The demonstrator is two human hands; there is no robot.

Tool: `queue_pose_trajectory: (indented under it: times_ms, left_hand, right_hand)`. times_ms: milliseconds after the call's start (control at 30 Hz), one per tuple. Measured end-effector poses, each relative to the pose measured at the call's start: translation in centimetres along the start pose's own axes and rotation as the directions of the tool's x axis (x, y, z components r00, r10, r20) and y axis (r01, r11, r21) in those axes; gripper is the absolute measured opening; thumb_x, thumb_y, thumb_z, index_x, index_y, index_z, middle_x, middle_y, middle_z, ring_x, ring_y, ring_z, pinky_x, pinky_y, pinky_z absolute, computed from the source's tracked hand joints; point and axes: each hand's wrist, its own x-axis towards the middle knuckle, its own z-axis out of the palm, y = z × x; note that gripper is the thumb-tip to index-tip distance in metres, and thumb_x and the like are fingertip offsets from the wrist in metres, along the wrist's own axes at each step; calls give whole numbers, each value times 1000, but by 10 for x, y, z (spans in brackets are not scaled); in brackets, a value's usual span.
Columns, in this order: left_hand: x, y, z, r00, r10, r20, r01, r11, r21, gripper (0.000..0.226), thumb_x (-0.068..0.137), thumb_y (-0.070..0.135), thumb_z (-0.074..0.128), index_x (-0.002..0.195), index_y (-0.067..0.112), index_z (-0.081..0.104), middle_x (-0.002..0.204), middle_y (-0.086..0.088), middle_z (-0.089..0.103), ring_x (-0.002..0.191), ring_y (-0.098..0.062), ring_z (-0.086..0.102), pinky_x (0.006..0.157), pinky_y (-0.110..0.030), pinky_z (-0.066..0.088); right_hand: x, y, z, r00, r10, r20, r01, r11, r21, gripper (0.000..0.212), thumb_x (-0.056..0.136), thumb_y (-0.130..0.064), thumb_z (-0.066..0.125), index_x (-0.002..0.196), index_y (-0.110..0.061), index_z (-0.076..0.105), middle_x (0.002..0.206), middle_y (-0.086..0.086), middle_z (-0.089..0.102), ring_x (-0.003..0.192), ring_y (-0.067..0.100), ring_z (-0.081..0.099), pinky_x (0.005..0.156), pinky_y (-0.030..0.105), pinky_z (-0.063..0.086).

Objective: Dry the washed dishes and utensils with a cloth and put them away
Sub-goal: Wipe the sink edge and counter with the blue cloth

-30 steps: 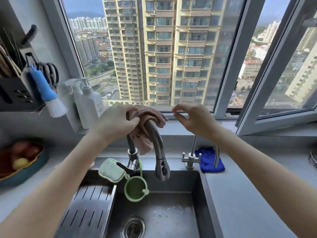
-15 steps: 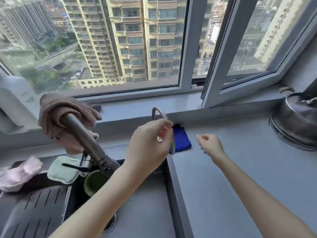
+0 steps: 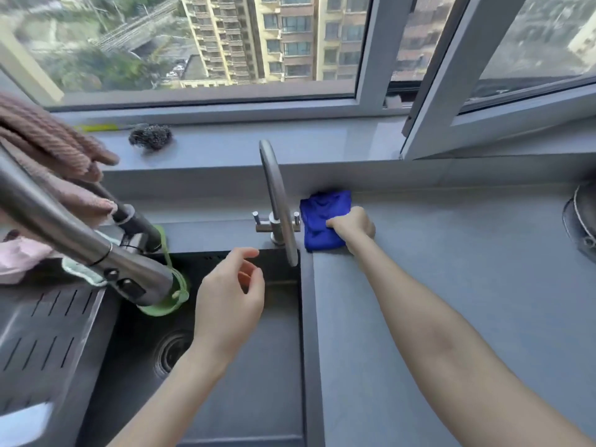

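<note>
Blue cloth (image 3: pixel 322 217) lies bunched on the grey counter (image 3: pixel 451 269) against the back ledge, just right of the slim curved tap (image 3: pixel 277 195). The right hand (image 3: pixel 353 225) is on its near right edge, fingers curled into the fabric and gripping it. The left hand (image 3: pixel 229 298) hovers over the sink (image 3: pixel 274 366), fingers loosely bent, holding nothing. The tap's arch stands between the two hands. Further left, a large pull-out faucet (image 3: pixel 80 250) slants over the basin, with a pinkish-brown cloth (image 3: pixel 48 150) draped on it. A steel scourer (image 3: pixel 150 137) sits on the sill. Flat counter runs right from the cloth to a metal pot (image 3: pixel 580 221) at the picture's edge.
</note>
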Motion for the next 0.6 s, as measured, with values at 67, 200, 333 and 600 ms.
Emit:
queue_pose_trajectory:
  times_ms: [67,200,333,600]
  left_hand:
    - [-4,-2,2,1000,-10,25,9,999,34,18,86,8,58,101,16,63,75,4,63,71,-10,58,68,-30,47]
    - [-17,-6,8,994,13,110,-22,997,78,15,85,9,57,95,17,66,74,4,64,71,-12,58,66,-27,45]
    - [-35,-7,21,976,51,212,-66,996,67,17,85,11,56,94,20,67,78,6,65,74,-13,59,68,-27,44]
    - [-84,-34,38,906,126,404,-151,988,31,18,85,10,54,93,19,67,78,6,64,72,-14,59,61,-26,42]
  right_hand:
    - [-14,0,-12,995,-103,2,102,988,113,23,69,-15,68,90,-14,59,99,7,67,89,28,62,65,29,45]
    - [-74,34,-57,961,-275,-27,267,896,355,30,72,0,59,97,-15,51,87,-2,61,81,23,58,66,32,46]
    - [-144,109,-126,969,-194,-150,240,874,422,51,71,6,57,110,-25,45,94,-3,60,80,18,59,64,30,47]
    - [-270,270,-227,760,-20,-649,-146,969,-200,48,80,-2,54,126,-14,46,94,12,58,80,35,55,64,32,35]
